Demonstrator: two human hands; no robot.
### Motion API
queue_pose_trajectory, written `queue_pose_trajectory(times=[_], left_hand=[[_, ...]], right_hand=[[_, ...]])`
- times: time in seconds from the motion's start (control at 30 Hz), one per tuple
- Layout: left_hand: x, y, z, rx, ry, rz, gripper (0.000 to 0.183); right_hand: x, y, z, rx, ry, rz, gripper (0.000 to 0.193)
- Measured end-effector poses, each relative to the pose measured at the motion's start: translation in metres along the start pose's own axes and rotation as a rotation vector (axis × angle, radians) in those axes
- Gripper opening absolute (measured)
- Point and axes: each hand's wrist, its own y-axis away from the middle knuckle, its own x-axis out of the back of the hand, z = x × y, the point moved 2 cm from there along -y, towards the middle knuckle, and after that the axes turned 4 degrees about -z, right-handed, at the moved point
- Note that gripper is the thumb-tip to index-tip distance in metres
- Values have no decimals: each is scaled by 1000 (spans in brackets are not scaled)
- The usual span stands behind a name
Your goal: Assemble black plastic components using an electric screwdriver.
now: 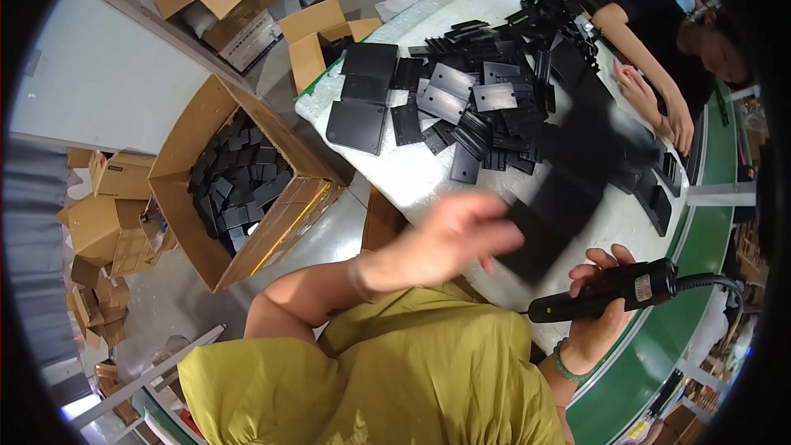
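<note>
My left hand [449, 241] is smeared by motion, its fingertips at the edge of a blurred black panel [537, 241]. Whether it grips that panel, I cannot tell. Dark, blurred panel pieces stretch from there toward the far right of the white worktop. In my right hand [600, 313] lies a black corded electric screwdriver [606, 290], its slim end pointing left and its cable leaving on the right. Beyond my left hand is a heap of black plates and brackets [486, 107], some with holes. Larger black panels [357, 126] lie at its left.
A tall cardboard box [185, 144] full of small black parts stands left of the white worktop [395, 177]. More open cartons [317, 33] are behind it. Across the table a co-worker's hands [638, 91] rest near the parts. A green surface [651, 354] borders the right side.
</note>
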Motion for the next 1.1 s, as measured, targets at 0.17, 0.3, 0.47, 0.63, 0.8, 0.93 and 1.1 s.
queue_pose_trajectory(times=[0.17, 0.3, 0.47, 0.63, 0.8, 0.93, 1.1], left_hand=[[104, 51, 20, -389, -267, 793, 11], [127, 60, 25, -192, -228, 825, 19], [156, 56, 16, -166, -97, 824, 18], [175, 109, 15, -511, -28, 1069, 8], [275, 208, 25, -486, 443, 1145, 62], [216, 136, 57, -409, 377, 1040, 82], [113, 1, 63, -237, -232, 491, 35]], right_hand=[[30, -1, 3, 24, 49, 123, 67], [36, -3, 7, 27, -50, 144, 55], [34, -4, 9, 34, -130, 141, 53], [51, -2, 7, 20, -78, 168, 50], [82, -2, 7, 25, -64, 233, 45], [75, 7, 4, -14, -153, 372, 40], [57, 15, -16, 6, -69, 246, 40]])
